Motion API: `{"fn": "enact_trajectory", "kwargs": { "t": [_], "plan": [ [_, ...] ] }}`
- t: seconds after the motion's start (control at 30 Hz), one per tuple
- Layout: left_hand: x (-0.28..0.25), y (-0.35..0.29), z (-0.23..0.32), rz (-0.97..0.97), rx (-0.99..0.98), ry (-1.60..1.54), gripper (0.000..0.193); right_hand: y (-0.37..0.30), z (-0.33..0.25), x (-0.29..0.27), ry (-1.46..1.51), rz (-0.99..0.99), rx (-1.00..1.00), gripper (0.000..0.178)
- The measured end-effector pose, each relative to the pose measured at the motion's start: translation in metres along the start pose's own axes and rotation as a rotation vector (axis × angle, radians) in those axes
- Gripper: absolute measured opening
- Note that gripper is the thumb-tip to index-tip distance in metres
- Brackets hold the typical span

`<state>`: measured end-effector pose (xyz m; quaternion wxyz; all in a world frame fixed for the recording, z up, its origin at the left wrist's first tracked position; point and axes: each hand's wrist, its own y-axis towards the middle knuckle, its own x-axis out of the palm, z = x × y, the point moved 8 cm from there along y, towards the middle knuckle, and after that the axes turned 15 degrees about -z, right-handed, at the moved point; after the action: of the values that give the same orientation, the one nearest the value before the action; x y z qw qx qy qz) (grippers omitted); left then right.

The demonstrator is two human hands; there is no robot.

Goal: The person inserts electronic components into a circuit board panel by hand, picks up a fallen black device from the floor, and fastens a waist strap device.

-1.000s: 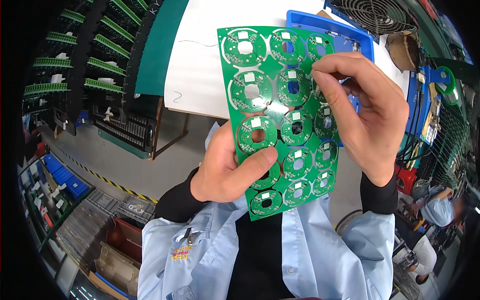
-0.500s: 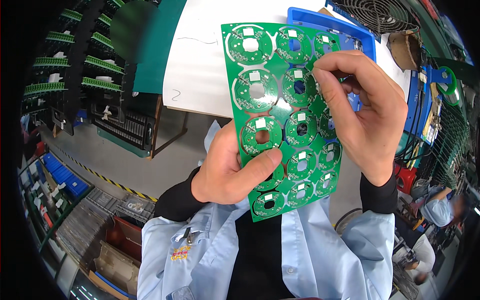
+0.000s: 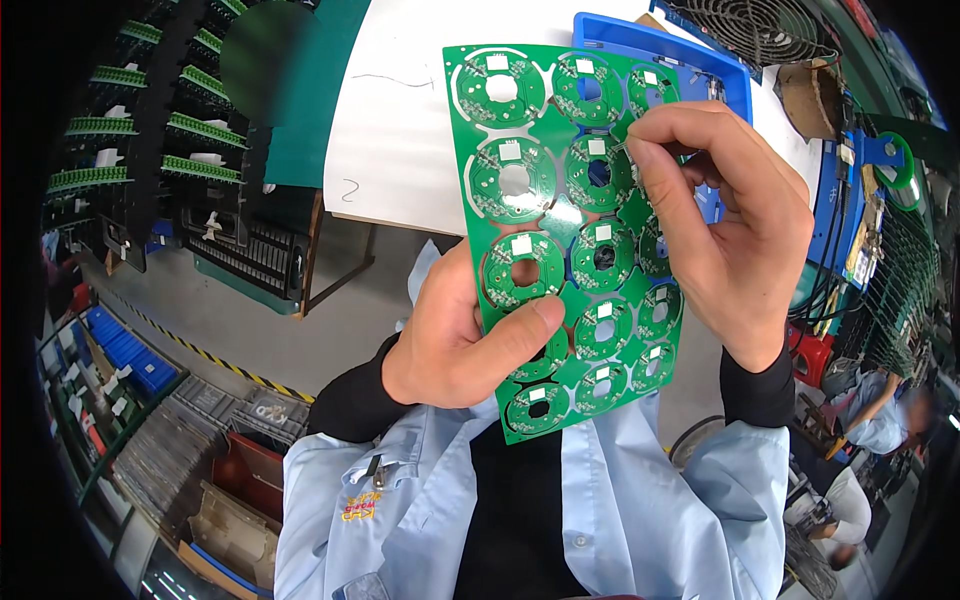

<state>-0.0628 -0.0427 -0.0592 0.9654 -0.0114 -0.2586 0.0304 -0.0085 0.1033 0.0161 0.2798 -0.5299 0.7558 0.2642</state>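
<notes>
Head view. The left hand is gripping a green circuit board panel by its lower left edge, thumb lying across the front, fingers hidden behind it. The panel is standing nearly upright in the air, tilted slightly, above the person's chest and in front of the white table. It is carrying rows of round ring-shaped boards, each with a small white square on it.

The right hand is curling over the panel's right edge, thumb and forefinger pinching together at a ring board in the upper right area. Whether something small is sitting between the fingertips I cannot tell.

Beyond the right hand, a blue tray is lying on the table, partly hidden by the panel. Farther out, past that hand, a wire fan guard is showing. Well off beyond the left hand, dark racks holding green boards are standing.
</notes>
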Motion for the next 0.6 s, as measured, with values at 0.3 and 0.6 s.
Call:
{"fn": "enact_trajectory", "kwargs": {
  "t": [0.3,0.6],
  "plan": [
    [0.0012,0.0024,0.0013,-0.007,0.035,0.017,0.05,-0.0014,-0.0064,0.0,-0.06,0.039,-0.08,0.011],
    [0.0035,0.008,0.0036,0.013,0.039,0.004,0.048,-0.0002,-0.0058,-0.0006,-0.095,0.075,-0.131,0.01]
  ]
}}
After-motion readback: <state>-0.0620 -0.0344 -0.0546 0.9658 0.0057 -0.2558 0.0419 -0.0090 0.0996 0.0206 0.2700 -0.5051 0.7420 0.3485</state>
